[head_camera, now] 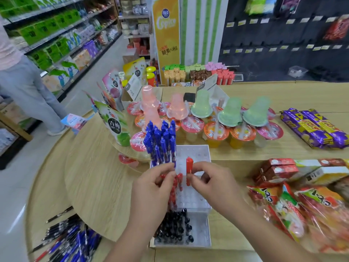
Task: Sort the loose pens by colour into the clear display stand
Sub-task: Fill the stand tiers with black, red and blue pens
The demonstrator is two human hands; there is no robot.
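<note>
At the lower centre of the frame, the clear display stand [196, 154] sits on the wooden table [98, 176]. Blue pens [160, 142] fill its upper tier, red pens [174, 190] its middle tier and black pens [175, 227] its lowest tier. The right hand [213, 184] pinches a single red pen [189, 167] upright between thumb and fingertips, above the middle tier. The left hand [151, 191] has its fingers curled round the tops of the red pens. Loose pens [69, 241], black, blue and red, lie at the lower left.

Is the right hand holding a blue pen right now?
No, the right hand pinches a red pen, upright above the clear display stand.
</note>
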